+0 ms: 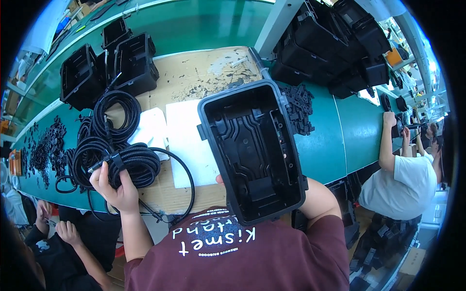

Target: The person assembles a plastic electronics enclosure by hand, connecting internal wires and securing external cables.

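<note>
My left hand (115,190) has its fingers closed on a coiled black corrugated cable (138,167) bound with a black strap, at the left of the work surface. A loose length of that cable bows out to the right. My right hand (220,179) holds a deep black plastic box (245,150) from behind, tilted with its open side up. Only fingertips show past the box's left edge; the rest of this hand is hidden. Moulded channels and a side strip with holes are visible inside the box. More coiled cable (119,114) lies just beyond my left hand.
A white sheet (187,140) lies on the cardboard (204,72). Open black boxes (136,63) stand at the far left, and stacked ones (315,48) at the far right. Small black parts (46,150) are heaped left and right. Co-workers (403,179) sit at both sides.
</note>
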Action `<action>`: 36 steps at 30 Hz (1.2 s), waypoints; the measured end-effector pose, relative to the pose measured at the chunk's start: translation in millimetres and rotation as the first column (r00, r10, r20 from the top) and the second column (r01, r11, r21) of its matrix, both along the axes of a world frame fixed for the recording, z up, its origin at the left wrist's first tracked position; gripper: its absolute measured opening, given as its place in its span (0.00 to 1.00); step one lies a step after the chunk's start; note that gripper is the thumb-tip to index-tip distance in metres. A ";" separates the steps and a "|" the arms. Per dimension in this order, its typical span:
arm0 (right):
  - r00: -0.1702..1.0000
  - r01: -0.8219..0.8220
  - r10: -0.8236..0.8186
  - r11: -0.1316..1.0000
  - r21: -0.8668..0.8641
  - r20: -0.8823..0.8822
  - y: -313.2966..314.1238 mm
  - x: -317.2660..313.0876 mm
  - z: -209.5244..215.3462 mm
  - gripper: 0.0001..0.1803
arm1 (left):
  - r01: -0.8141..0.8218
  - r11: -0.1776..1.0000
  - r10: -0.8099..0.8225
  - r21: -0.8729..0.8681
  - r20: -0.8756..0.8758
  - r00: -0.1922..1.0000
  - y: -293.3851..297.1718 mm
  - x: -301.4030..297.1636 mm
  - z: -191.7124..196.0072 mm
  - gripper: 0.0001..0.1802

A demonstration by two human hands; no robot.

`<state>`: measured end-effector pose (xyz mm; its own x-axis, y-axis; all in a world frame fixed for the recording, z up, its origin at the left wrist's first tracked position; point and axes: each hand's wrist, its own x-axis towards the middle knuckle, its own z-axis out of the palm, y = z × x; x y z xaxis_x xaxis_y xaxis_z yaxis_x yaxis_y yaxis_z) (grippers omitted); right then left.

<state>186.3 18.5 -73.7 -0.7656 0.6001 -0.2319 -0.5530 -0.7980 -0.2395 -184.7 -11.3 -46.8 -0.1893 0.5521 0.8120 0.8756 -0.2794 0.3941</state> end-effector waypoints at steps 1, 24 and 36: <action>1.000 0.002 -0.002 1.000 -0.006 0.000 3.0 -2.9 0.2 0.27 | 0.000 1.000 0.000 0.001 0.001 1.000 0.2 0.3 -0.1 0.27; 0.999 0.045 -0.046 0.989 -0.139 -0.006 39.5 -33.2 14.5 0.36 | 0.002 1.000 -0.002 -0.014 -0.007 1.000 0.2 3.5 2.8 0.26; 0.263 -0.943 -0.921 -0.184 0.276 0.288 84.7 -73.3 136.3 0.41 | 0.053 0.977 -0.068 0.206 0.066 0.995 -31.0 -2.5 -0.2 0.30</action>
<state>113.0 103.2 62.6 -0.7211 0.6746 0.1580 0.6554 0.7381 -0.1600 -187.2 -42.4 -47.0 -0.2231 0.3890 0.8938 0.8257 -0.4120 0.3854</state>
